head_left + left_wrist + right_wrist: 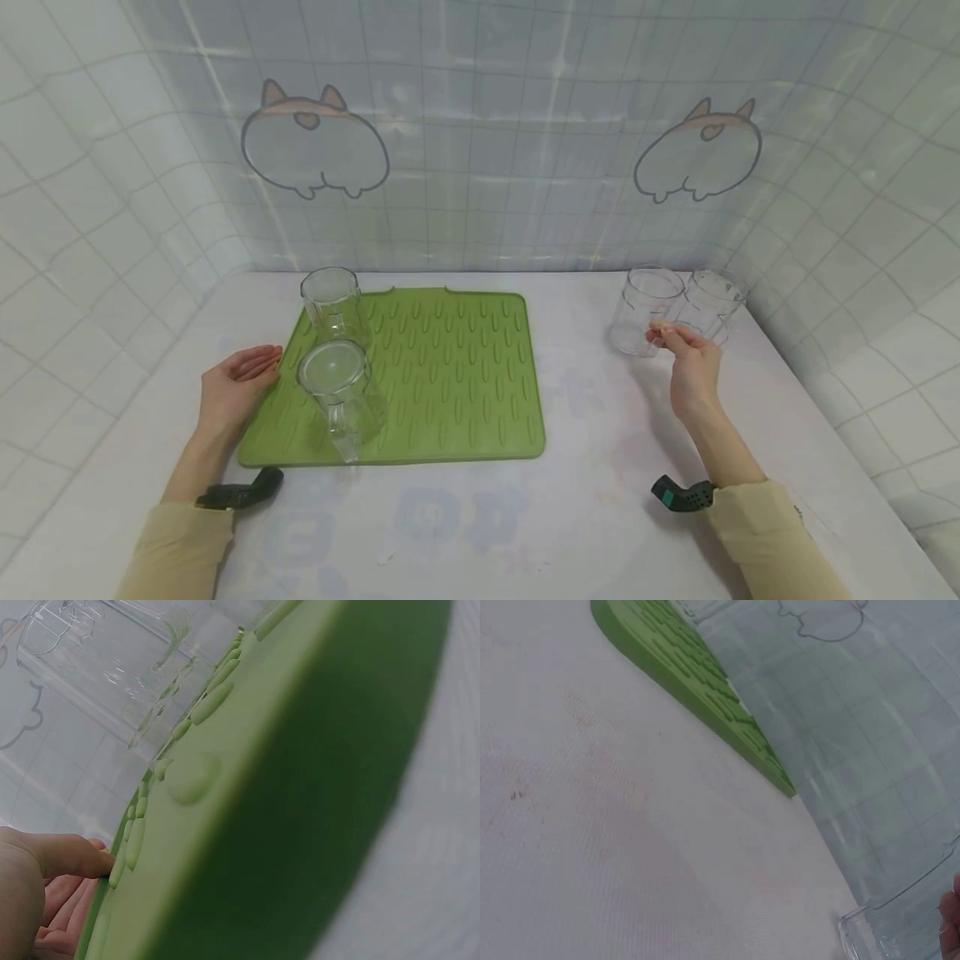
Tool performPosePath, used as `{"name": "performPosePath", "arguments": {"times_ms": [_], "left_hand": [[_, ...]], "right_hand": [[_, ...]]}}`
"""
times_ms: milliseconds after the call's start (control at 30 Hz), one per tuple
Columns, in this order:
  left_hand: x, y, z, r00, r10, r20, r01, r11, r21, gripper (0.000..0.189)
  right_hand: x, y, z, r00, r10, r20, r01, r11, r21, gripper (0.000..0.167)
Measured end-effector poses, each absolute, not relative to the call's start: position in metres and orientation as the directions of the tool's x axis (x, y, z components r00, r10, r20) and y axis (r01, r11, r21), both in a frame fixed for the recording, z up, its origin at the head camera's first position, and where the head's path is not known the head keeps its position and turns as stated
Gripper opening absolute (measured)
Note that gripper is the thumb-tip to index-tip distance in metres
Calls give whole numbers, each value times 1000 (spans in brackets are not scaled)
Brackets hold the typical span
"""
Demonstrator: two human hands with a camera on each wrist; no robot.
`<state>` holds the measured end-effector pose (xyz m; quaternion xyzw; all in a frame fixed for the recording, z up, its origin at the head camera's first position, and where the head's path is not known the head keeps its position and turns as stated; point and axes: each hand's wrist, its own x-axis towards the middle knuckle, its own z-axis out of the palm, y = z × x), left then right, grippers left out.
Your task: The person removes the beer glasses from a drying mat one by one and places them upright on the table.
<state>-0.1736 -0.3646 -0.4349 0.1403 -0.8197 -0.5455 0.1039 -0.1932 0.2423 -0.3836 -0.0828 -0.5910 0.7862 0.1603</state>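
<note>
In the head view, my right hand [693, 371] pinches the handle of a clear glass mug [645, 312] at the back right. A second clear mug [712, 304] stands close beside it, partly behind my fingers. My left hand [236, 383] rests at the left edge of the green mat [465, 375], its fingers loosely extended. The left wrist view has the left thumb [75, 855] touching the mat's edge. Two more clear mugs stand on the mat's left side, a rear mug [332, 304] and a front mug [337, 383] whose handle points toward me.
A white table [585, 483] lies under everything. Behind it hangs a pale grid-patterned curtain [480, 150] with cartoon animals, and similar sheets close off both sides. The mat has a raised rim and rows of ridges. Dark bands circle both wrists.
</note>
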Motion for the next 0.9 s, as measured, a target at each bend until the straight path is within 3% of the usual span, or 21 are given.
{"name": "performPosePath", "arguments": {"times_ms": [400, 900], "left_hand": [[-172, -366, -435, -941, -336, 37, -59, 272, 960, 49], [-173, -366, -436, -940, -339, 30, -99, 357, 929, 50]], "right_hand": [[-198, 248, -390, -926, 373, 60, -167, -261, -951, 22], [-201, 250, -394, -930, 364, 47, -128, -204, -971, 19]]}}
